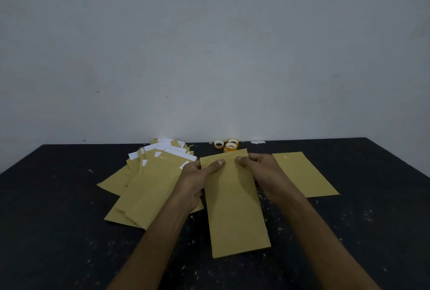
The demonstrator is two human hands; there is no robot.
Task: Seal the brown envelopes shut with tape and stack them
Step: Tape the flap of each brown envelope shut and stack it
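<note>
I see a dark surface (69, 220), flecked all over with white specks, filling the lower half of the frame. Left of centre lies a loose pile (144, 192) of brown envelopes, fanned out, with white paper showing at their far ends. Right of centre a lone envelope (307, 175) lies flat. At the back, near centre, three tape rolls (229, 146) sit close together, a white scrap (257, 142) just right of them. Whether the centre envelope (235, 215) touches the surface, I cannot tell.

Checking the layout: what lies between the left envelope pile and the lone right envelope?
Head view: the held envelope, gripped by the left hand and right hand.
</note>
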